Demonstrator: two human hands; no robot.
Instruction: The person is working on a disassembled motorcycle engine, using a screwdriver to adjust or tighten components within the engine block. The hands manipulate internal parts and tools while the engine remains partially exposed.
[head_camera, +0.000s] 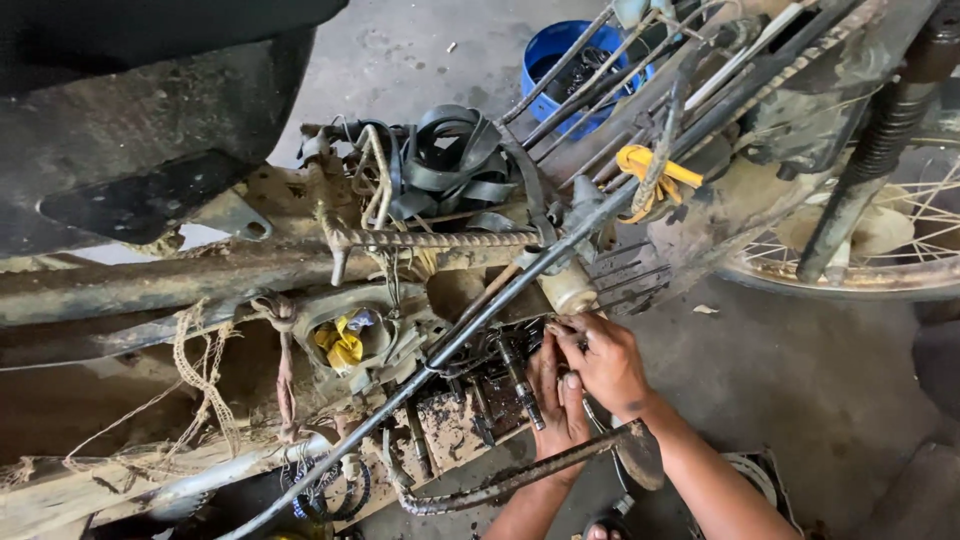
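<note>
I look down on a dirty, stripped motorcycle frame lying across the view. My left hand rests against the open engine, next to a short metal shaft that sticks out of it. My right hand lies over the left, fingertips pressed on a small part at the engine's upper edge; what they pinch is hidden. A long dark rod runs diagonally just above both hands. A cream cylinder sits right above my right fingers.
A yellow rag plugs an engine opening to the left. Black rubber straps are bundled on the frame. A blue bucket stands behind. A spoked wheel and shock spring are at right. A bent kick lever crosses below my wrists.
</note>
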